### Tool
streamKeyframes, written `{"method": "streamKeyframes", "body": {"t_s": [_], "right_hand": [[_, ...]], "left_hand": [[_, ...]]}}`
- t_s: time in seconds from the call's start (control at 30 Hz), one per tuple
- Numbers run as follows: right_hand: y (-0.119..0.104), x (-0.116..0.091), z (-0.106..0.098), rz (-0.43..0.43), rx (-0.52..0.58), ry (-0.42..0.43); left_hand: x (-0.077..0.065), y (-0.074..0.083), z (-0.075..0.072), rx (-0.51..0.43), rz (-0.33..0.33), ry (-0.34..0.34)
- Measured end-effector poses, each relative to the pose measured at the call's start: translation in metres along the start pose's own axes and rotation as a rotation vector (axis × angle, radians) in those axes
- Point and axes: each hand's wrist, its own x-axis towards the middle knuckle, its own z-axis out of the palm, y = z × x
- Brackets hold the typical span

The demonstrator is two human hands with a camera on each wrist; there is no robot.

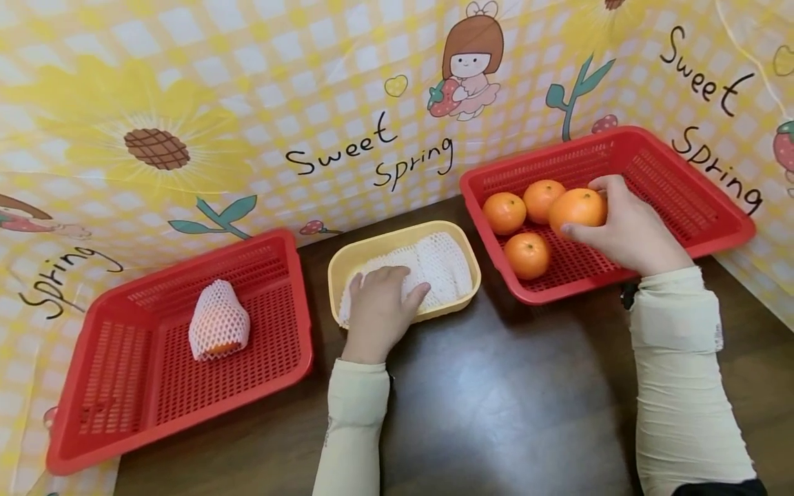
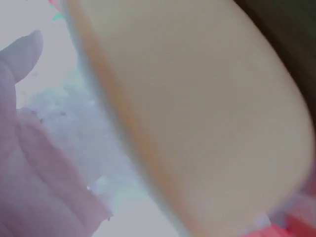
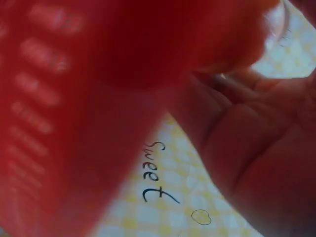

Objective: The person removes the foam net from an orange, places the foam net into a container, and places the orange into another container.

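My right hand [image 1: 639,224] grips an orange [image 1: 578,210] between thumb and fingers, over the right red basket [image 1: 701,234]. Three more oranges lie in that basket, one of them [image 1: 527,255] nearest its front wall. In the head view my left hand [image 1: 380,310] reaches over the front rim of a small yellow tub [image 1: 403,233], thumb spread away from the fingers, above white foam net sleeves [image 1: 443,265]. The tub's side fills much of the left wrist view, with the left hand [image 2: 39,163] beside it.
A left red basket [image 1: 232,386] holds one orange in a foam net sleeve [image 1: 218,320], some orange peel showing at its lower end. All three containers stand on a dark wooden table [image 1: 496,406]. Behind them hangs a yellow checked cloth [image 1: 347,83] printed with flowers and lettering.
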Motion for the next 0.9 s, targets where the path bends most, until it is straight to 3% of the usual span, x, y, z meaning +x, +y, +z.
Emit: {"method": "streamKeyframes", "body": {"t_s": [0.13,0.2,0.27,0.4,0.57,0.77,0.9], "right_hand": [[0.011,0.01,0.01,0.006,-0.056,-0.038],[0.016,0.014,0.015,0.005,-0.069,-0.059],[0.021,0.017,0.019,0.012,-0.081,-0.083],[0.026,0.02,0.023,0.064,-0.119,-0.12],[0.023,0.022,0.026,0.105,-0.142,-0.142],[0.022,0.023,0.029,0.092,-0.176,-0.216],[0.022,0.024,0.031,0.057,-0.203,-0.223]], "left_hand": [[0.003,0.04,0.01,-0.062,0.229,0.058],[0.004,0.06,0.017,-0.072,0.329,0.038],[0.004,0.077,0.025,-0.054,0.387,-0.008],[0.002,0.094,0.036,0.017,0.412,-0.078],[-0.002,0.095,0.038,0.055,0.404,-0.082],[-0.003,0.094,0.039,0.031,0.409,-0.101],[-0.004,0.095,0.04,0.026,0.406,-0.107]]}}
